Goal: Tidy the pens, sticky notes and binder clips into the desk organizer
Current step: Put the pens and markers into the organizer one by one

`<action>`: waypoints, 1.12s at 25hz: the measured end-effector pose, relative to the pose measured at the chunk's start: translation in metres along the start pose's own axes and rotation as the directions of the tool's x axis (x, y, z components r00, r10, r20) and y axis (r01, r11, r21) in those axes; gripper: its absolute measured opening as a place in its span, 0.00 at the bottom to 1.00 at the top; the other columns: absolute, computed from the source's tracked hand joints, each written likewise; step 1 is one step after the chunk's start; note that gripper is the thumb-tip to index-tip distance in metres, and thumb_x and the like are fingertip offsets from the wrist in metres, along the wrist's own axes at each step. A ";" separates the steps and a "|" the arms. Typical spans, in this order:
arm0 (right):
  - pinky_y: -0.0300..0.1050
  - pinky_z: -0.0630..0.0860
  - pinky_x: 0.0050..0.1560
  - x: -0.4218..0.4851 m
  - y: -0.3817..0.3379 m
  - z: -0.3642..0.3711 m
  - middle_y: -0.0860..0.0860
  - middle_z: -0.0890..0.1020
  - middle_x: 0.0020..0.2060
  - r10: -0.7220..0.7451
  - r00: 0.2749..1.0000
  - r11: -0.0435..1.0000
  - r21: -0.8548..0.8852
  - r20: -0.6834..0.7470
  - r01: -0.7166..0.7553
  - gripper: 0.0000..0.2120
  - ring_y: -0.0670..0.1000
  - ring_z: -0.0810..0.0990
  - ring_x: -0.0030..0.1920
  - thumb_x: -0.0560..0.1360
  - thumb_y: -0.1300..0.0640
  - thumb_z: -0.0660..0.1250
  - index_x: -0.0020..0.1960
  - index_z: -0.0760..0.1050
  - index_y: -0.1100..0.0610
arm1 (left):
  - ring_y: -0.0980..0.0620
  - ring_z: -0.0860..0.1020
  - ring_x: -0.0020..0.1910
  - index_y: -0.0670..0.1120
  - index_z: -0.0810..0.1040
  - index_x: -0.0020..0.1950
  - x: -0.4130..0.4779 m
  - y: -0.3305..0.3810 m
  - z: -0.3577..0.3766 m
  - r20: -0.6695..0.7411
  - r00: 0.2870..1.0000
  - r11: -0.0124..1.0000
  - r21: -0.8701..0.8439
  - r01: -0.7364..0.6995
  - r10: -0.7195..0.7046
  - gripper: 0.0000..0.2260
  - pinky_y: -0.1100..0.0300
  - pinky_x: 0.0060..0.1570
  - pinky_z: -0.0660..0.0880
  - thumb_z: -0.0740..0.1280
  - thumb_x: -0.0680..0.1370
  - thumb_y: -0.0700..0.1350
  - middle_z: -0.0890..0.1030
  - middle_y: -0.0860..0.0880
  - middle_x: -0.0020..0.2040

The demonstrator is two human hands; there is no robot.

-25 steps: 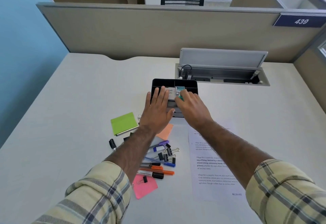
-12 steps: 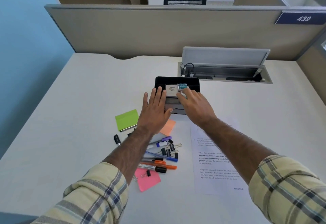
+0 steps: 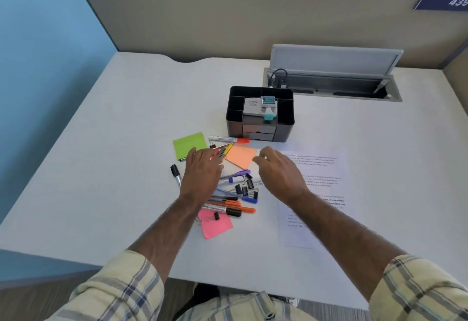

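Observation:
A black desk organizer (image 3: 286, 115) stands mid-desk with a white box and a teal item in its middle compartment. In front of it lie a green sticky pad (image 3: 188, 143), an orange sticky pad (image 3: 241, 156) and a pink sticky pad (image 3: 216, 224). Several pens (image 3: 228, 204) and markers are scattered there, with several black binder clips (image 3: 247, 187) among them. My left hand (image 3: 202, 174) hovers over the pens, fingers spread, holding nothing. My right hand (image 3: 279, 172) hovers beside the orange pad and the clips, fingers loosely curled and empty.
A printed sheet of paper (image 3: 314, 194) lies under my right forearm. An open cable tray with a raised lid (image 3: 334, 77) sits behind the organizer. Partition walls bound the desk at the back and right. A black marker (image 3: 175, 172) lies left of my left hand.
Both hands have drawn back from the organizer toward me and now hover over the pens and sticky pads. The view has tilted down.

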State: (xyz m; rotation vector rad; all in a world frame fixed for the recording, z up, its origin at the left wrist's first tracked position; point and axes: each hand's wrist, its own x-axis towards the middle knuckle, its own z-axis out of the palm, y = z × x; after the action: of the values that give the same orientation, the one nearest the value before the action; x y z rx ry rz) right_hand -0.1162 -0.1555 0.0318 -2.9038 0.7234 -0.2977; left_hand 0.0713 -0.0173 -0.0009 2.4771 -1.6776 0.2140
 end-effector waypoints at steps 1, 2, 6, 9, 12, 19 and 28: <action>0.48 0.80 0.43 -0.006 -0.004 0.005 0.55 0.79 0.51 -0.004 0.999 1.000 -0.003 0.054 0.004 0.13 0.53 0.79 0.45 0.76 0.64 0.70 0.60 0.80 0.59 | 0.45 0.74 0.58 0.49 0.80 0.52 -0.007 -0.001 0.000 0.013 1.000 1.000 -0.006 -0.002 0.002 0.06 0.46 0.69 0.64 0.66 0.80 0.49 0.78 0.48 0.55; 0.48 0.80 0.42 -0.011 -0.008 0.009 0.54 0.79 0.50 -0.012 0.995 1.000 -0.004 0.103 0.013 0.12 0.52 0.78 0.43 0.76 0.63 0.69 0.59 0.80 0.58 | 0.47 0.74 0.55 0.50 0.80 0.50 -0.013 -0.002 0.001 0.027 1.000 1.000 -0.011 -0.006 0.006 0.07 0.48 0.66 0.65 0.67 0.79 0.52 0.78 0.50 0.52; 0.49 0.76 0.36 -0.015 -0.019 0.016 0.54 0.77 0.45 -0.042 0.985 0.999 -0.003 0.166 0.043 0.07 0.52 0.75 0.38 0.75 0.63 0.70 0.53 0.80 0.58 | 0.49 0.73 0.49 0.52 0.81 0.47 -0.021 -0.005 0.001 0.083 0.995 0.998 -0.003 -0.057 0.057 0.09 0.50 0.62 0.67 0.69 0.78 0.56 0.76 0.52 0.46; 0.46 0.74 0.36 -0.008 -0.023 0.014 0.53 0.77 0.46 -0.027 0.986 1.000 0.005 0.162 0.026 0.07 0.52 0.75 0.39 0.76 0.61 0.71 0.54 0.80 0.57 | 0.49 0.73 0.51 0.53 0.82 0.49 -0.016 -0.003 -0.002 0.136 0.985 0.994 0.019 -0.107 0.104 0.09 0.50 0.63 0.66 0.68 0.78 0.57 0.77 0.52 0.47; 0.44 0.74 0.38 -0.002 -0.024 0.014 0.51 0.78 0.48 -0.009 0.985 1.000 -0.006 0.172 0.011 0.09 0.50 0.76 0.41 0.76 0.57 0.72 0.56 0.79 0.55 | 0.48 0.74 0.53 0.52 0.83 0.51 -0.011 -0.002 -0.003 0.175 0.975 0.987 0.053 -0.151 0.139 0.11 0.49 0.65 0.66 0.68 0.78 0.58 0.78 0.52 0.48; 0.47 0.80 0.48 0.005 -0.026 0.006 0.53 0.79 0.56 0.008 0.988 0.997 0.071 0.152 -0.018 0.13 0.52 0.79 0.48 0.80 0.61 0.66 0.64 0.77 0.56 | 0.49 0.74 0.51 0.49 0.82 0.51 -0.007 0.001 -0.003 0.162 0.972 0.980 0.075 -0.182 0.168 0.11 0.50 0.62 0.66 0.63 0.80 0.53 0.80 0.51 0.49; 0.48 0.82 0.51 0.049 -0.031 -0.038 0.50 0.82 0.53 0.307 0.936 0.656 0.674 0.171 -0.338 0.14 0.47 0.82 0.46 0.77 0.57 0.73 0.63 0.80 0.53 | 0.52 0.72 0.46 0.49 0.83 0.51 0.024 -0.004 -0.037 -0.021 0.998 0.823 -0.567 0.031 -0.051 0.08 0.54 0.47 0.71 0.70 0.77 0.52 0.78 0.54 0.44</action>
State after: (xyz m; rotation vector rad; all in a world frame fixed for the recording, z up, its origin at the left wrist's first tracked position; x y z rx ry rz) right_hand -0.0687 -0.1548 0.0820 -2.0098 0.8695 -0.3665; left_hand 0.0828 -0.0307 0.0401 2.0361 -1.4031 -0.2222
